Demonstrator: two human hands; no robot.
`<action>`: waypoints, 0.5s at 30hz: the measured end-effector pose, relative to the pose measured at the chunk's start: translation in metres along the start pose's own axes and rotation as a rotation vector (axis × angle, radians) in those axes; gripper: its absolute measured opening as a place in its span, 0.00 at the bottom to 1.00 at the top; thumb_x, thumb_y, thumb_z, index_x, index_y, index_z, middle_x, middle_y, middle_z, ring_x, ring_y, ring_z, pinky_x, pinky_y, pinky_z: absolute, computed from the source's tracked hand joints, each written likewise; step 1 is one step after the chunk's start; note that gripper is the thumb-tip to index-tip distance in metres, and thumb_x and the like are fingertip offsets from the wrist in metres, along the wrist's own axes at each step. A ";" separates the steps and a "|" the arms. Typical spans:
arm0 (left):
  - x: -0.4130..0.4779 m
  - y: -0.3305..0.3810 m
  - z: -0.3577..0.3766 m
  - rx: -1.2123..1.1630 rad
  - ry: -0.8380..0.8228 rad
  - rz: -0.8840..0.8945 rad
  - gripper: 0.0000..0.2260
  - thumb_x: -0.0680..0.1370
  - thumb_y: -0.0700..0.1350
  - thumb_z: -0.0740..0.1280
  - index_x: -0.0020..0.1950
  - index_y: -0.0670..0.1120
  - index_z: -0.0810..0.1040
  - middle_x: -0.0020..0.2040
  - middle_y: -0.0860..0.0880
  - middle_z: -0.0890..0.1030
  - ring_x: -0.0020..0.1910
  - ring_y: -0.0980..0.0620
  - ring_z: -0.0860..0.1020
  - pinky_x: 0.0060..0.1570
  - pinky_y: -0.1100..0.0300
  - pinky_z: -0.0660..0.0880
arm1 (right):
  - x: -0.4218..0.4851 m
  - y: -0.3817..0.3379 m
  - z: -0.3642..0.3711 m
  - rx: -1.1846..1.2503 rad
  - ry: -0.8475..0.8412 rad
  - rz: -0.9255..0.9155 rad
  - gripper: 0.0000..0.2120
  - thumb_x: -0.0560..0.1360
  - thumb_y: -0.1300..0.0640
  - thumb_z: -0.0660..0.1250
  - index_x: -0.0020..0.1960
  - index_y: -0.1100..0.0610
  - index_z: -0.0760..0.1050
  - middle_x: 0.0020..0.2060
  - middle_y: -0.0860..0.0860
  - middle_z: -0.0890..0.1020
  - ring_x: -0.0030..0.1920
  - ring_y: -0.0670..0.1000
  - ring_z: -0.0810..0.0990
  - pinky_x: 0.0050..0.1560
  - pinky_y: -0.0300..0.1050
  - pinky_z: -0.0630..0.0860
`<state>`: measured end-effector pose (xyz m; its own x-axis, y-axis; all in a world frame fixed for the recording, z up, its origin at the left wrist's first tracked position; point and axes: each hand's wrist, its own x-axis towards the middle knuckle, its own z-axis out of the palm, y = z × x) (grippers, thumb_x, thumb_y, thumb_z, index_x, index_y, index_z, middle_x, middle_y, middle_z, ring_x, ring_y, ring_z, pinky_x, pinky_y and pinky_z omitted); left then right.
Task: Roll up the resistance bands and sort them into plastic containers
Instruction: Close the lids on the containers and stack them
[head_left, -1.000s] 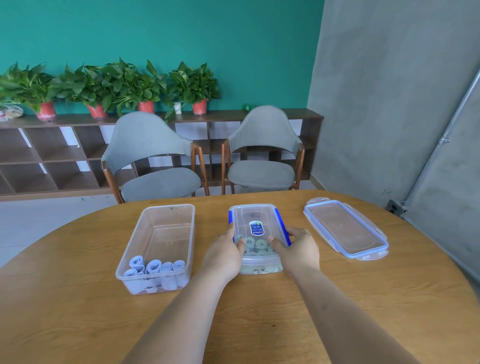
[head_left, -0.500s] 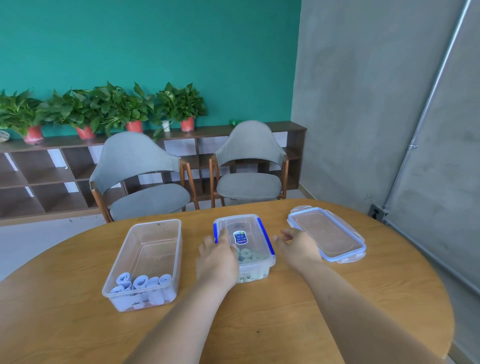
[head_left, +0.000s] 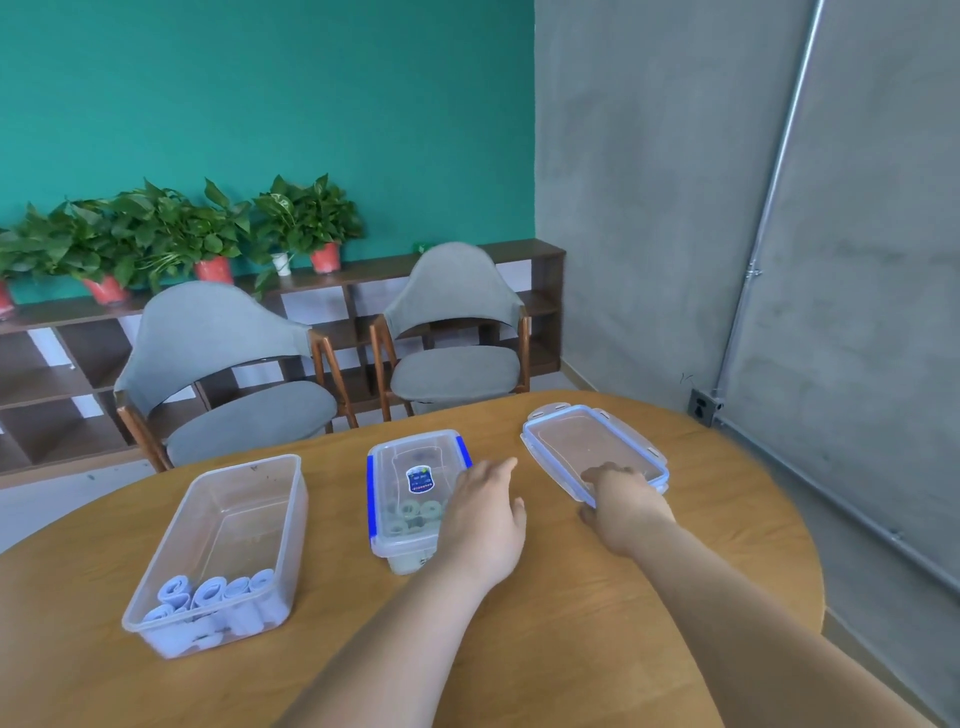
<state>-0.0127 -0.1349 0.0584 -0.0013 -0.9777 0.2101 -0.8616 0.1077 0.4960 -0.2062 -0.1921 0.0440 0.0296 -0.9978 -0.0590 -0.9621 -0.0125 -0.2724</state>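
Observation:
An open clear container (head_left: 291, 499) stands at the left with several rolled light-blue bands (head_left: 208, 597) at its near end. In the middle a smaller clear container (head_left: 395, 540) has its blue-clipped lid on, and rolled green bands (head_left: 415, 512) show through it. A loose clear lid (head_left: 592, 447) with a blue rim lies at the right. My left hand (head_left: 483, 519) hovers with relaxed fingers just right of the closed container. My right hand (head_left: 623, 499) pinches the loose lid's near edge, fingers on top, thumb at the rim.
All of this sits on a round wooden table (head_left: 78, 597). Two grey chairs (head_left: 228, 374) (head_left: 457, 332) stand at its far side. Behind them runs a low shelf with potted plants (head_left: 306, 223). A grey wall is close on the right.
Both hands have left the closed middle container. My right hand moved right onto the loose lid, and my left hand shifted to the container's right side. The view turned right.

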 end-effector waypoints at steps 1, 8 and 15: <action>0.000 0.004 0.004 -0.012 -0.004 0.022 0.24 0.86 0.47 0.61 0.83 0.52 0.64 0.80 0.52 0.66 0.80 0.51 0.63 0.77 0.55 0.65 | 0.001 0.005 0.000 -0.014 -0.013 0.001 0.20 0.82 0.51 0.67 0.73 0.50 0.72 0.64 0.52 0.76 0.62 0.55 0.77 0.55 0.50 0.81; -0.002 0.022 0.034 -0.042 -0.063 0.019 0.23 0.86 0.44 0.60 0.82 0.51 0.65 0.80 0.54 0.65 0.76 0.51 0.70 0.73 0.56 0.69 | 0.006 0.021 0.009 -0.100 -0.042 -0.025 0.13 0.80 0.51 0.67 0.65 0.49 0.76 0.56 0.51 0.79 0.49 0.54 0.80 0.51 0.48 0.81; -0.002 0.022 0.049 -0.026 -0.132 -0.049 0.25 0.86 0.45 0.60 0.83 0.53 0.64 0.81 0.52 0.66 0.77 0.51 0.69 0.74 0.55 0.69 | 0.002 0.024 0.022 -0.210 0.087 -0.064 0.12 0.81 0.53 0.66 0.64 0.48 0.78 0.55 0.50 0.76 0.59 0.54 0.75 0.50 0.46 0.71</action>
<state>-0.0561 -0.1393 0.0275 -0.0275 -0.9969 0.0731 -0.8489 0.0619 0.5250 -0.2235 -0.1931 0.0166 0.0776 -0.9963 0.0373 -0.9946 -0.0800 -0.0667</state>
